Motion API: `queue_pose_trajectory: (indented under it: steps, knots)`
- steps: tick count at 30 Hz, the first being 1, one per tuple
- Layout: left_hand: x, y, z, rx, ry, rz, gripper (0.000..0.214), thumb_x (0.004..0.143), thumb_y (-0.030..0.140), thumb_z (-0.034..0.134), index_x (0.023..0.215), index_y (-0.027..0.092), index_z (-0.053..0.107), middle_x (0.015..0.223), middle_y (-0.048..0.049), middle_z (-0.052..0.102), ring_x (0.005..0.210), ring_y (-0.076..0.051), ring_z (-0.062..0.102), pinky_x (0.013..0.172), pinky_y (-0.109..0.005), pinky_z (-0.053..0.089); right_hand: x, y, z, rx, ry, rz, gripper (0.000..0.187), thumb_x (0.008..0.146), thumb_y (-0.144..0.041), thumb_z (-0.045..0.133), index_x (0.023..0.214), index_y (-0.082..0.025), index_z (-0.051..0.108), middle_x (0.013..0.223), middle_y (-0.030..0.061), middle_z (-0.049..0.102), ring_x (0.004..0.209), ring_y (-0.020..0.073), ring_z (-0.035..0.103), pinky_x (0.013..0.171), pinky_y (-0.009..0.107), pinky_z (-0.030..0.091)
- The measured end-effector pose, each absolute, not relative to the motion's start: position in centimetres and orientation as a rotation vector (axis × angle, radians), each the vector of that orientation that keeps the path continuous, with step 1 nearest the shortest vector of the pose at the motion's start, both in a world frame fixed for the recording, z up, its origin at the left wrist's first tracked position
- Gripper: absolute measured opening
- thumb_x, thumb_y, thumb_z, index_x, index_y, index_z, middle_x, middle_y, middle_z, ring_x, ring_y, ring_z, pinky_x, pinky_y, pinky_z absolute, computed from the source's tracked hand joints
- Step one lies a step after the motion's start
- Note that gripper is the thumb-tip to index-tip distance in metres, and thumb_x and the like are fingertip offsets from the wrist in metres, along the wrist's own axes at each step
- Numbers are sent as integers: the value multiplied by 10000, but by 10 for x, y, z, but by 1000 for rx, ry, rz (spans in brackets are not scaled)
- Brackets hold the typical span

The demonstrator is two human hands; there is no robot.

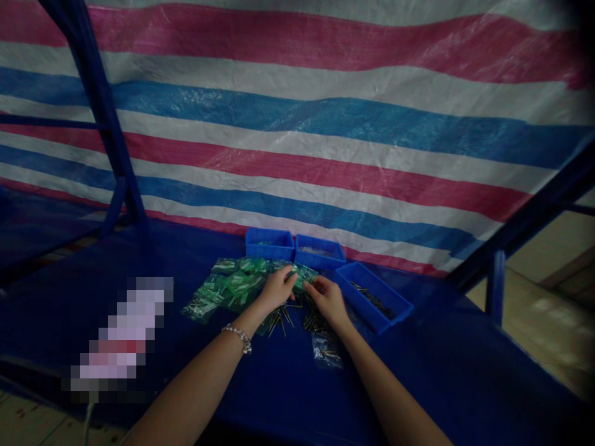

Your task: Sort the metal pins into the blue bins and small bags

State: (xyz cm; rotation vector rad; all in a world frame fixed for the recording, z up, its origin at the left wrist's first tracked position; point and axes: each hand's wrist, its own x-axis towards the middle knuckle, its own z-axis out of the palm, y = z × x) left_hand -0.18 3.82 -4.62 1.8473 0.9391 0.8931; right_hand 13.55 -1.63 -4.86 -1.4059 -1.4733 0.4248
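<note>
- Left hand [277,290] and right hand [326,301]: fingers pinching a green plastic packet [302,277] between them, just above the work surface
- Heap of green packets [227,286]: touching left hand
- Loose metal pins [279,321]: below both hands, on blue cover [288,396]
- Three blue plastic bins [269,244]: just beyond hands, nearest one at right holding pins
- Striped tarpaulin [297,155]: background

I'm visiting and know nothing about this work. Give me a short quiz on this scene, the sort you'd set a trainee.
1. What do the left hand and right hand both touch: A) a green plastic bag, B) a pair of scissors, or C) a screwdriver?
2. True or false: the tray nearest the right hand holds metal pins.
3. How many blue trays stand on the table?

Key: 1 A; 2 true; 3 three.
</note>
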Motion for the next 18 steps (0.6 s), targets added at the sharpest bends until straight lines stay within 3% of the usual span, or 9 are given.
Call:
queue_pose_trajectory:
  steps: [3, 7, 13, 18]
  knots:
    - [-3, 40, -44, 1869, 891, 871, 248, 823, 363, 404, 822, 126, 475, 498, 25, 469, 432, -100, 499, 429, -178, 334, 136, -15, -50, -1405, -1439, 441, 285, 710, -398, 532, 553, -171, 458, 469, -36, 431, 457, 98, 385, 450, 211, 279]
    - [-3, 43, -46, 1790, 830, 858, 302, 793, 409, 456, 903, 129, 487, 504, 24, 477, 440, -98, 479, 421, -176, 317, 137, -13, -51, -1397, -1342, 490, 301, 680, -424, 560, 550, -163, 483, 473, -34, 450, 448, 92, 377, 449, 210, 280]
    - [-10, 42, -36, 1378, 851, 841, 422, 789, 506, 412, 855, 100, 506, 633, -36, 556, 453, -82, 482, 443, -191, 355, 134, -17, -45, -1280, -1243, 561, 251, 712, -402, 548, 713, -152, 524, 467, -36, 502, 427, 103, 441, 442, 212, 330]
    - [-19, 39, -21, 1224, 804, 629, 554, 753, 598, 384, 724, 71, 554, 603, -75, 563, 464, -91, 487, 451, -202, 347, 132, -21, -41, -1181, -1318, 471, 197, 738, -276, 517, 899, -164, 540, 789, 44, 644, 709, 167, 597, 598, 250, 437]
